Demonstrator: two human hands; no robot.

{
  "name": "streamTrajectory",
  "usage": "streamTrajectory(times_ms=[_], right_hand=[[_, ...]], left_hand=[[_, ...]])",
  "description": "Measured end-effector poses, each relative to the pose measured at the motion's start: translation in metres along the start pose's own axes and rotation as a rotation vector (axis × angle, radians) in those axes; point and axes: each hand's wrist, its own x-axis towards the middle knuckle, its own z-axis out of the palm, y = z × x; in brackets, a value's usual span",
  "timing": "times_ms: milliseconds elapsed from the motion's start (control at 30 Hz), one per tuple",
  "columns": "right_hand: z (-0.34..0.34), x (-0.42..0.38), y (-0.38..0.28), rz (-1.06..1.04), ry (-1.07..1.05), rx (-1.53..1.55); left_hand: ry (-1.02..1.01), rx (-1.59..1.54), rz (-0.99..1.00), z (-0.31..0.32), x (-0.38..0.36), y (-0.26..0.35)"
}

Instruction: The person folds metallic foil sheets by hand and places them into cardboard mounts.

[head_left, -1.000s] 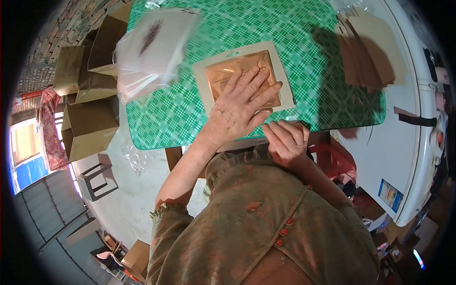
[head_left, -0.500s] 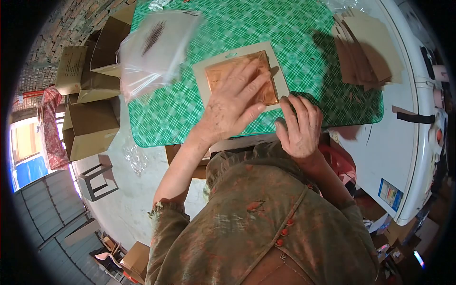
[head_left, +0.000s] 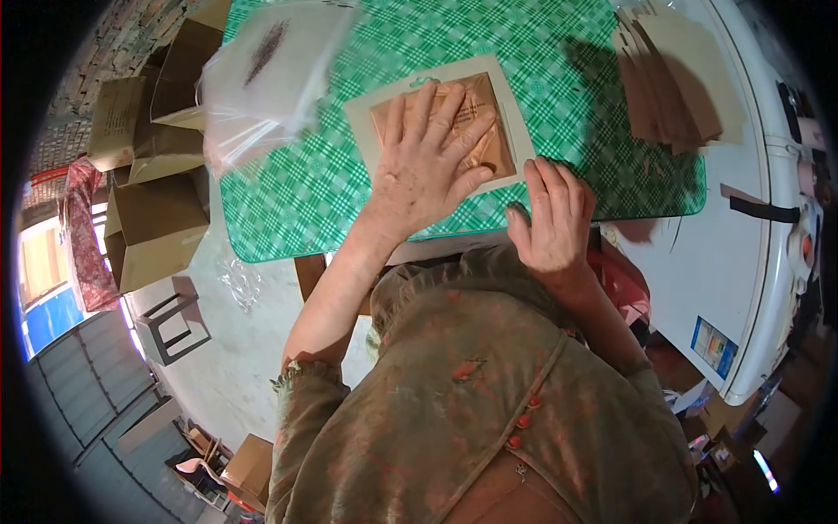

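A copper-coloured flat packet (head_left: 497, 148) with small dark print lies on a beige card (head_left: 360, 116) that has a cut-out near its top edge. My left hand (head_left: 423, 170) rests flat over the packet, fingers spread, hiding much of its left and middle. At the card's lower right corner is my right hand (head_left: 556, 218), its fingertips right by the edge. The thumb of that hand stands apart from the slightly bent fingers, and nothing shows between them.
A green plaid tablecloth (head_left: 367, 196) covers the table. Clear plastic bags (head_left: 262, 79) are piled at its left, brown card sheets (head_left: 668, 83) at its right. Open cardboard boxes (head_left: 161, 227) stand left of the table, with a white appliance (head_left: 690, 271) along the right.
My left hand has slid left over the packet and spread its fingers, uncovering printed text. My right hand stays by the card's corner. The whole view has shifted slightly.
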Motion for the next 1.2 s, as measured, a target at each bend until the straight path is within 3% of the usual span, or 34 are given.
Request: streamTrajectory(times_ms=[133, 567, 967, 1067, 1200], right_hand=[[-0.014, 0.005, 0.014, -0.039, -0.005, 0.138], [-0.029, 0.0, 0.016, -0.203, 0.047, -0.014], [-0.008, 0.001, 0.002, -0.221, -0.032, 0.048], [-0.005, 0.001, 0.001, -0.215, -0.028, 0.049], [-0.002, 0.0, 0.001, -0.218, -0.01, 0.057]], left_hand=[[-0.008, 0.009, -0.008, -0.002, 0.001, -0.001], [0.004, -0.042, -0.017, -0.003, 0.0, -0.001], [0.253, -0.276, -0.006, -0.018, -0.012, 0.006], [0.143, -0.232, 0.037, -0.021, -0.015, 0.017], [0.168, -0.23, 0.033, -0.011, -0.014, 0.018]])
